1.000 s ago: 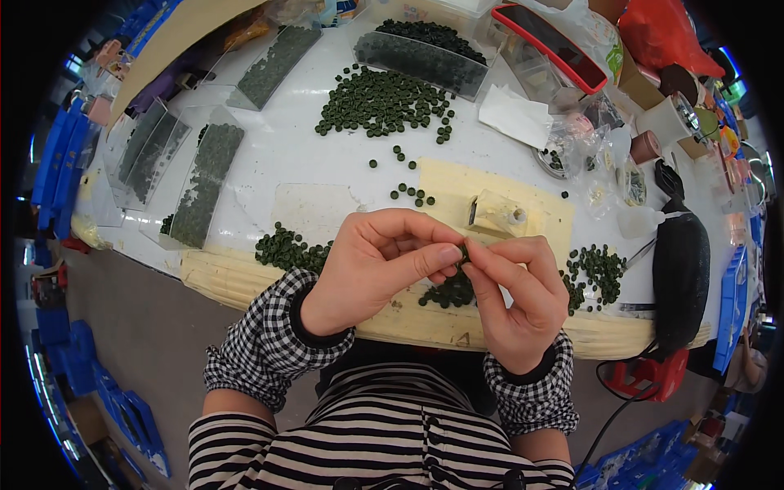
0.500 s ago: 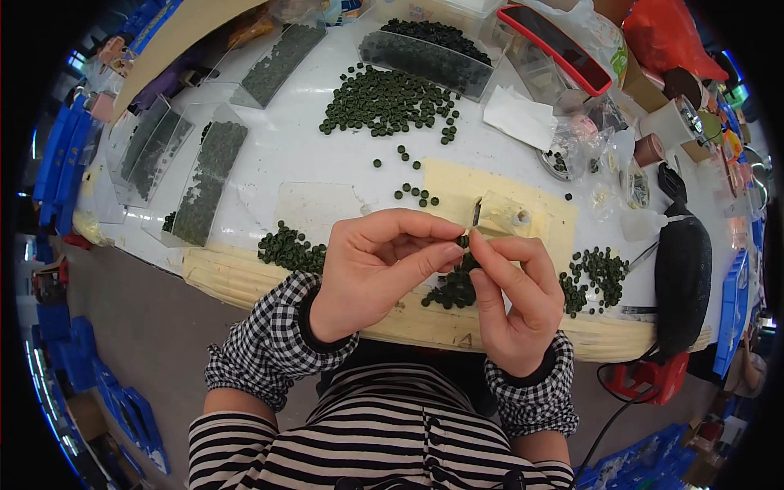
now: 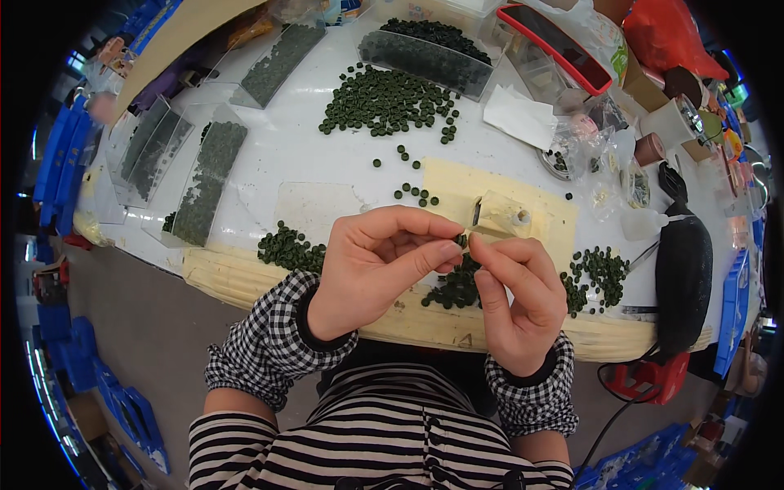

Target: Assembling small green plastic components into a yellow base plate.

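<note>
Between the thumb and index finger of my left hand is a small dark green bead, partly covered by the fingertips. My right hand has its index fingertip right beside that bead. Its thumb stands apart from the index finger, and I make out nothing held in it. Below the fingertips lies a pile of the same dark green beads near the front edge of the table. Just beyond the hands a cream-coloured block with a short peg sits on a pale yellow sheet.
More green beads spread across the white table, with smaller piles at left and right. Clear bead-filled trays stand at left. A red-cased phone lies at back right, and a black elongated object at right.
My right index fingertip has shifted slightly right and down, and that hand has moved a little right. My left hand and its bead stay almost in place.
</note>
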